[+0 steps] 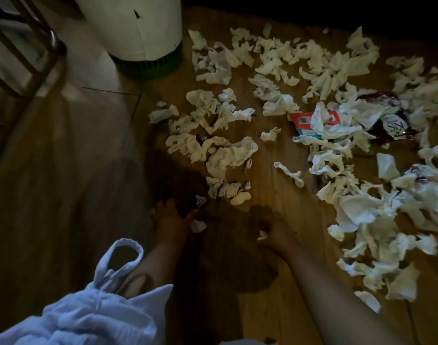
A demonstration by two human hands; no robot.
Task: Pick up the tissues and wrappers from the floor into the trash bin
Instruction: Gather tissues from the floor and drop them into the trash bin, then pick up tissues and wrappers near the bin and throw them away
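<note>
Fingers (163, 206) of my left hand (171, 221) lie spread and loose on the wooden floor (262, 150), holding nothing that I can make out in this dim light. A small crumpled tissue (197, 225) sits just beside my thumb, and another scrap (201, 200) lies just ahead of it. My right hand (275, 232) curls its fingers round a little white tissue bit (262, 234). Ahead of those fingers lies a twisted tissue strip (288, 173), its long axis running from far-left to near-right. Farther on, a red-and-white wrapper (298, 120) lies lengthwise left to right, half under tissue, with a dark wrapper (402, 131) to its right. The scattered tissues (332, 68) spread ahead and to the right of both hands. The trash bin (133, 26) stands upright, well ahead of my left fingers.
</note>
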